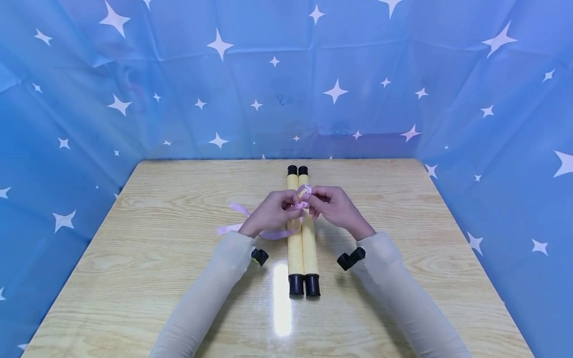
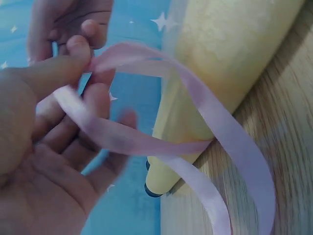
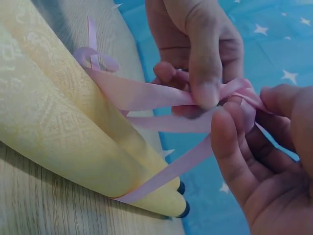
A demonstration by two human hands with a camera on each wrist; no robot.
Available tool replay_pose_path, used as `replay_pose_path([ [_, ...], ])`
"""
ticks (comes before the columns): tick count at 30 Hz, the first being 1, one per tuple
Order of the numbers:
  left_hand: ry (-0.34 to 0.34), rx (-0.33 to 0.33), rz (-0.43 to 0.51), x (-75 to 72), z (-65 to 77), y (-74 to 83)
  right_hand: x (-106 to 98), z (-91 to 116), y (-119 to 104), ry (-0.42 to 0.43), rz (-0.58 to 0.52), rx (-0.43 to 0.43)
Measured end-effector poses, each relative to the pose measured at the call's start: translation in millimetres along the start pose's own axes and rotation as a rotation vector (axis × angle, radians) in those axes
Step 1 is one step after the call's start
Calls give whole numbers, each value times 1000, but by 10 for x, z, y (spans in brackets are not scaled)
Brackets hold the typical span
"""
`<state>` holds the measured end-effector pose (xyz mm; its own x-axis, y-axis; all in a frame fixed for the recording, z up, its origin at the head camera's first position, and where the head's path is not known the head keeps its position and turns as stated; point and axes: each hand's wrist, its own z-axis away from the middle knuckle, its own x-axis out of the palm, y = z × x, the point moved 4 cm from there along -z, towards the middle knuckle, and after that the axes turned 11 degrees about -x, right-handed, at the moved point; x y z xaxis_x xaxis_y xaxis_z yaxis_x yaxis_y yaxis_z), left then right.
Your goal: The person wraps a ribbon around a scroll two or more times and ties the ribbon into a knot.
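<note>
A scroll (image 1: pixel 295 248) with two yellow patterned rolls and black end knobs lies lengthwise on the table. Around its middle runs a pink ribbon (image 3: pixel 146 95), lifted into loops above the rolls. My left hand (image 1: pixel 279 209) pinches the ribbon between thumb and finger, just over the left roll. Close beside it, my right hand (image 1: pixel 332 205) pinches a twisted part of the same ribbon, as the right wrist view shows. Loose ribbon trails to the left, under the left wrist. Whether a knot lies between the fingertips I cannot tell.
The scroll rests on a light wood-grain table (image 1: pixel 170 199). A blue curtain (image 1: pixel 268 79) with white stars stands behind and along both sides. Each wrist carries a black strap mount (image 1: pixel 351 258). A bright reflection lies on the table near the scroll's front end.
</note>
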<state>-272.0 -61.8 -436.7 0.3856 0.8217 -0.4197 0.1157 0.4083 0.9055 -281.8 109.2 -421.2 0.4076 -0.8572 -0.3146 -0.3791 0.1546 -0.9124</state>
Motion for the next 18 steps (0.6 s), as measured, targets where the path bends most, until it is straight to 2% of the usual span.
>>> replay_pose_path([
  [3, 46, 14, 74, -8, -2, 3, -11, 6, -11, 29, 7, -16],
  [7, 87, 11, 122, -35, 13, -12, -26, 8, -31, 77, 34, -41],
  [13, 134, 19, 32, -88, 46, 1, -84, 22, -25, 132, 88, -98],
  [16, 146, 49, -11, -123, 63, 36, -108, 34, -47, 105, 177, -167],
  [18, 145, 78, -32, -150, 78, 61, -119, 45, -62, 76, 276, -191],
])
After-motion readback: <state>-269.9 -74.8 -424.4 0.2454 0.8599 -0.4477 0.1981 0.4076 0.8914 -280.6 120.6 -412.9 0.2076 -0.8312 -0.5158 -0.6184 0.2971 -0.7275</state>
